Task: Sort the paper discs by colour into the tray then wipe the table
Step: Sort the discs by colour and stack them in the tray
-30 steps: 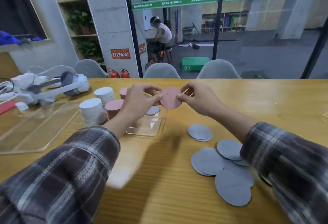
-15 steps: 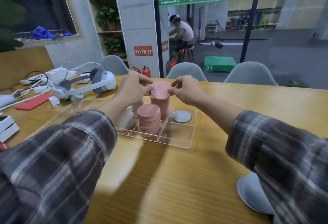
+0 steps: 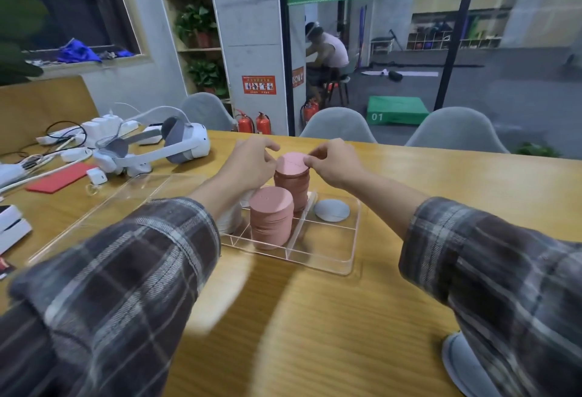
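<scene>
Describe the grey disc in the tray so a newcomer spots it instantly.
On the wooden table sits a clear divided tray. In its far right compartment, beside the tall pink stacks, lies the grey disc: flat, the tray's only grey.

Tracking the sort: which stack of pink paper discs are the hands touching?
The farther stack of pink paper discs, behind the nearer stack: left hand and right hand pinch its top disc.

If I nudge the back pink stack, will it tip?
Probably: the far pink stack is tall and narrow, rising well above the tray wall. Its loose paper discs look light, so they would likely shear apart rather than fall whole.
</scene>
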Tool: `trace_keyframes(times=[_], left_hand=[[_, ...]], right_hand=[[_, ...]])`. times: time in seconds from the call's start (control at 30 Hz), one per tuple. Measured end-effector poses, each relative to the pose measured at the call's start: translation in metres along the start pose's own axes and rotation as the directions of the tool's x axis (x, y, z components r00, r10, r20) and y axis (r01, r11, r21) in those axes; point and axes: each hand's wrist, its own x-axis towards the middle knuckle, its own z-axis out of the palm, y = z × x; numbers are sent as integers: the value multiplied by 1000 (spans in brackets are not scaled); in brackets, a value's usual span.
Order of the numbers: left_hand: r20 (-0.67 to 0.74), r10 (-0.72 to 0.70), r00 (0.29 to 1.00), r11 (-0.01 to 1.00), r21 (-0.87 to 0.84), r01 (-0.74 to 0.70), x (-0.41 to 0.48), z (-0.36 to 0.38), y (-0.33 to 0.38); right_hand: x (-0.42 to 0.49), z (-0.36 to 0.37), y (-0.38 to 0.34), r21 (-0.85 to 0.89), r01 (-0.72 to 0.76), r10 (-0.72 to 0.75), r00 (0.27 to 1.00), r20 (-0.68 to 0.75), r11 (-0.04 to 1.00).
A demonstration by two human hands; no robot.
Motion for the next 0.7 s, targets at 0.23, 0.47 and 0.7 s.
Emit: trace_keyframes(times=[0.23, 0.47, 0.7], left_hand=[[189, -27, 982, 999, 36, 21, 6, -1, 5], [159, 9, 987, 997, 75, -21, 7, 5, 3], [167, 20, 986, 997, 66, -31, 2, 2, 5]], right_hand=[[-8, 1, 4, 27, 29, -31, 995, 91, 999], [-10, 6, 10, 12, 98, -98, 992, 76, 995], [-16, 0, 14, -33, 138, -135, 987, 90, 990]])
